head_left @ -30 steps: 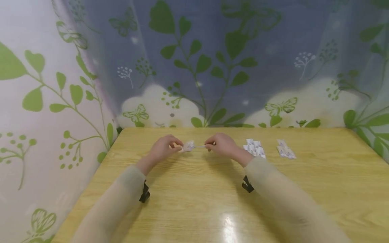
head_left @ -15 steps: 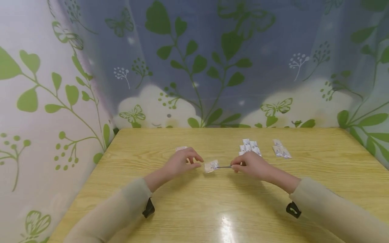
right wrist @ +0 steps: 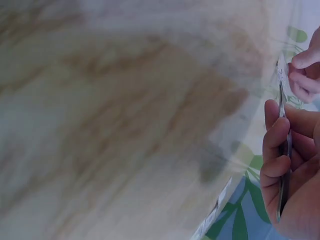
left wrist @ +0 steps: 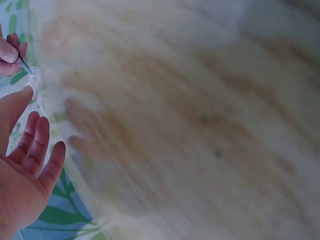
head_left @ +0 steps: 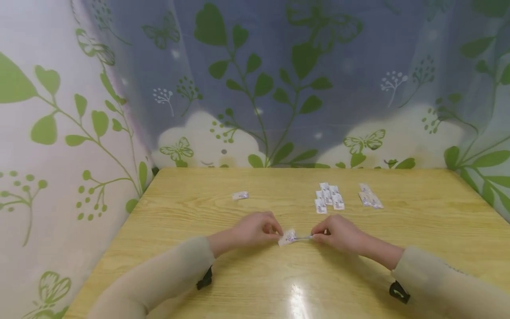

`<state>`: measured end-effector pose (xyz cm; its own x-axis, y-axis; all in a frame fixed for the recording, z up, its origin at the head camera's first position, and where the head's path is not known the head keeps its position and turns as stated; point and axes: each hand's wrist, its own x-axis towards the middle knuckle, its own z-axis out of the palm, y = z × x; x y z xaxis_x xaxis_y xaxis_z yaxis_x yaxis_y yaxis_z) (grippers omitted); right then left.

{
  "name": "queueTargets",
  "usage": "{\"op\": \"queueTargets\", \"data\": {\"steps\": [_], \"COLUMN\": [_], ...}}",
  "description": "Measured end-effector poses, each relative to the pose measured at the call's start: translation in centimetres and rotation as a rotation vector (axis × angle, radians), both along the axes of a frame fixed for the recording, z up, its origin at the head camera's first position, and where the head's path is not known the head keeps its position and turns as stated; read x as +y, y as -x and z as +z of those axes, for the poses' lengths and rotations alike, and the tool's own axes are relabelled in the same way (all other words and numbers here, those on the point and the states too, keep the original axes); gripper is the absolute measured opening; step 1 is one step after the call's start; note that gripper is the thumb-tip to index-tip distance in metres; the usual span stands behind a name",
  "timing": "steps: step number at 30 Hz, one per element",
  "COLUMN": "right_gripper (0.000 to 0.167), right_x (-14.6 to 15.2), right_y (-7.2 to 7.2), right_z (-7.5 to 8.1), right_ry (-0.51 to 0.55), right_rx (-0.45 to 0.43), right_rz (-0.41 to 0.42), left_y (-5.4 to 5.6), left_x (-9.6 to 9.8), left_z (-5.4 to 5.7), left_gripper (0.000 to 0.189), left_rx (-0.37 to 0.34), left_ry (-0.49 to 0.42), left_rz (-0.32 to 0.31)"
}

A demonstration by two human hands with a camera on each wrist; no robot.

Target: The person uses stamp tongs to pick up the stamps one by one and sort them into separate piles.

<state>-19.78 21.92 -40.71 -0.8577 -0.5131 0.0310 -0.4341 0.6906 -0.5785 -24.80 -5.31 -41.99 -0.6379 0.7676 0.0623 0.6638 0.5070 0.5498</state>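
In the head view my right hand [head_left: 338, 232] grips metal tweezers [head_left: 303, 237], which point left. Their tips hold one end of a small clear-and-white printed sachet [head_left: 287, 237], just above the table. Thumb and forefinger of my left hand [head_left: 256, 229] pinch the sachet's opposite end. The right wrist view has the tweezers [right wrist: 284, 150] lying along the palm under curled fingers. From the left wrist, the other fingers of the left hand [left wrist: 25, 165] are spread apart, and the sachet [left wrist: 35, 82] is partly hidden behind the thumb.
Another sachet [head_left: 241, 195] lies farther back on the wooden table [head_left: 191, 212]. Several white sachets [head_left: 327, 195] form a cluster behind my right hand, and a smaller group of pinkish sachets [head_left: 369, 198] lies right of them. A patterned curtain [head_left: 255, 88] hangs along the back edge.
The tweezers and sachet have moved right and nearer to me, exposing the sachet left behind. My left hand was off the moving sachet half a second ago and now pinches it.
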Motion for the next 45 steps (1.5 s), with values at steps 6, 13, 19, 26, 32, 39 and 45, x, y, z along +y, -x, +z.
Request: {"op": "queueTargets", "data": {"steps": [6,13,19,26,32,39,45], "right_gripper": [0.014,0.014,0.014,0.013,0.012,0.011,0.012], "right_x": [-0.1,-0.1,-0.1,0.0,0.1,-0.1,-0.4], "right_y": [-0.1,0.3,1.2,1.4,0.3,-0.6,-0.9], "right_z": [-0.4,-0.3,0.1,-0.2,-0.5,-0.6,-0.4], "right_ry": [0.007,-0.017,-0.034,-0.066,-0.07,-0.049,-0.044], "right_rx": [0.01,0.011,0.016,0.017,0.017,0.028,0.023], "right_rz": [0.016,0.01,0.021,0.027,0.065,0.094,0.11], "left_y": [0.3,0.4,0.4,0.2,0.0,0.1,0.2], "left_x": [0.6,0.9,1.1,1.1,0.8,0.7,0.9], "left_z": [-0.7,-0.3,-0.1,-0.2,-0.6,-0.5,-0.3], "left_gripper": [0.008,0.008,0.009,0.008,0.007,0.006,0.007], "left_rx": [-0.006,0.0,0.003,-0.008,0.011,0.033,0.027], "left_ry": [0.08,0.107,0.127,0.13,0.137,0.129,0.149], "left_rz": [-0.011,-0.029,-0.028,-0.029,-0.033,-0.03,-0.011]}}
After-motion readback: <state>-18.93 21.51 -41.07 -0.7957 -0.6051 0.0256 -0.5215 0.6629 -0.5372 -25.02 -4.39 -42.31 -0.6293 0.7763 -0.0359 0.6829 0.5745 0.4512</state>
